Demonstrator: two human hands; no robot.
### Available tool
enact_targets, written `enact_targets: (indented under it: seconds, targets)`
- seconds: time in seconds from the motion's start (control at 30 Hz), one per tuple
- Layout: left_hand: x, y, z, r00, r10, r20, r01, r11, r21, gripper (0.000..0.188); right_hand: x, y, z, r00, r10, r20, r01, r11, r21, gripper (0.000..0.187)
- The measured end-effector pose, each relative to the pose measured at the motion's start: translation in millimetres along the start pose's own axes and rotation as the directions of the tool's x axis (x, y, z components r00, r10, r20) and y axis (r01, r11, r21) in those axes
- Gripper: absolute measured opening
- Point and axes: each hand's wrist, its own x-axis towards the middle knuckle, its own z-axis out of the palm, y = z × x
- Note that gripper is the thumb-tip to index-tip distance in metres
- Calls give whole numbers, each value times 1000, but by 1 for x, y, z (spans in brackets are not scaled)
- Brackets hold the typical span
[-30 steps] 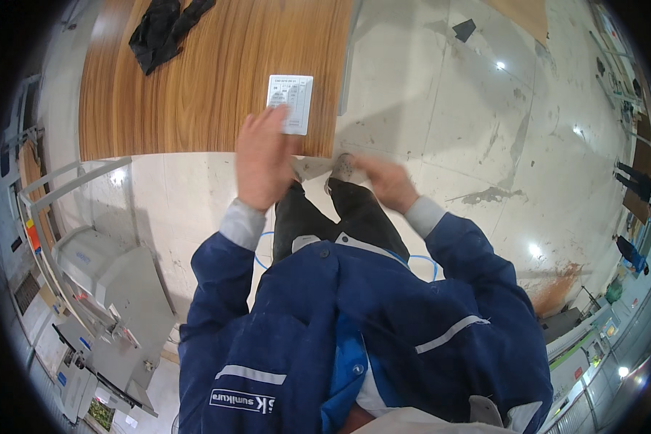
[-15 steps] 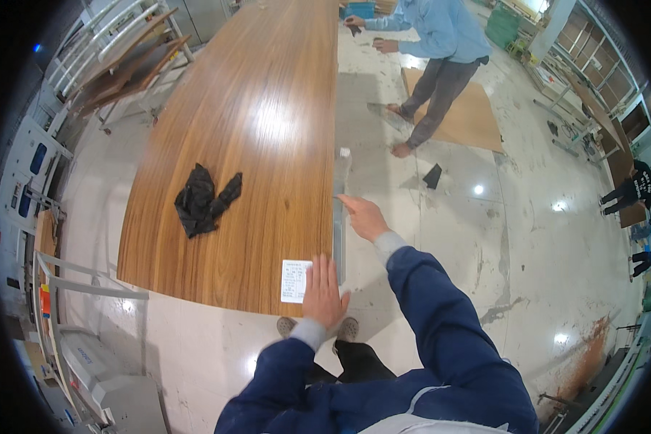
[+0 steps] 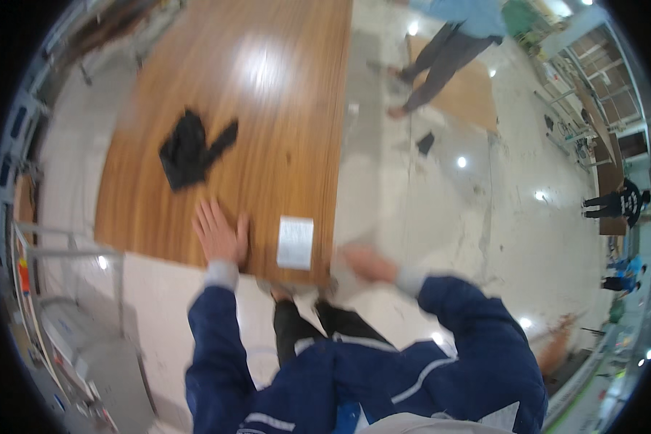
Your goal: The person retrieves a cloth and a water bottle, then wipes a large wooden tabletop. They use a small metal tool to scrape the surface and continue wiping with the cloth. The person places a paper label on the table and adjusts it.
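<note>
A large wood-grain panel [image 3: 267, 145] stretches away from me, its near edge just in front of my legs. My left hand [image 3: 222, 235] rests flat on it near that edge, fingers spread and nothing held. Right of that hand, a white printed label [image 3: 295, 244] lies on the panel's near right corner. Beyond my left hand is a crumpled black cloth [image 3: 189, 152]. My right hand [image 3: 367, 262] is just off the panel's right edge, close to the corner; motion smears its fingers, so their pose does not show.
A person in grey trousers [image 3: 441, 65] stands at the far right beside a brown cardboard sheet [image 3: 452, 90]. A dark scrap [image 3: 426, 142] lies on the floor. At the left are a metal frame [image 3: 69, 252] and a grey machine [image 3: 101, 347]. Other people [image 3: 618, 204] stand far right.
My left hand has moved left from beside the label to below the black cloth. My right hand has come back toward me along the panel's right edge. The view has shifted.
</note>
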Motion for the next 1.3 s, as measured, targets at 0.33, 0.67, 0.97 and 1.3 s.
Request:
enact_targets:
  seconds: [0.33, 0.67, 0.97, 1.3]
  targets:
    - [5, 2, 5, 993, -82, 82, 69, 987, 144, 88, 105, 35, -115, 975, 26, -220, -158, 781, -604, 55]
    - [4, 0, 11, 997, -66, 40, 59, 985, 165, 91, 109, 45, -127, 886, 96, -453, -313, 846, -433, 44]
    - [3, -3, 20, 999, -47, -5, 47, 979, 197, 91, -12, -30, 23, 967, -58, 247, 72, 996, -45, 57]
    - [4, -7, 25, 999, -30, -10, 32, 983, 181, 90, 54, 5, -20, 733, -329, -595, 189, 939, -287, 34]
